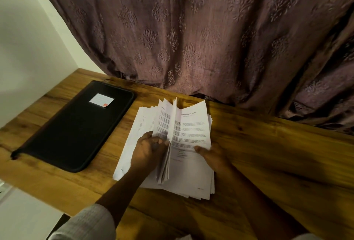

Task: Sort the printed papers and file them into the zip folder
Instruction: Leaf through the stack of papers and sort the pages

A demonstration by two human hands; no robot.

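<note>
Printed papers [189, 144] lie as a loose stack on the wooden table [268, 153], centre of view, just in front of the person. The stack's long axis runs from the near edge toward the curtain [191, 29], leaning slightly right at the far end. The top sheet's heading sits at the far end, so the page tops point away from us. The sheet edges are fanned and uneven, not squared.

The left hand [148, 149] has its fingers curled around a bundle of sheets lifted on edge along the stack's middle line, and those pages stand up and splay toward the curtain. More sheets lie flat under and left of that hand. The right hand [212, 155] is at the stack's right edge with its thumb pressed flat on the top sheet. Its other fingers are hidden, so we cannot tell if they curl under the paper.

The zip folder [76, 128] is black and lies flat and closed, left of the papers and apart from them, with a strip of bare wood between. Its long axis runs diagonally from near-left to far-right. A white label [101, 99] sits near its far end. Its near-left corner reaches the table's left edge.

The curtain hangs over the table's far edge, close behind the papers' far ends. A wide stretch of bare wood lies right of the stack, and a narrower band lies between the stack and the near edge. A pale wall [28, 48] stands at left. A grey sleeve [88, 222] shows on the left arm.
</note>
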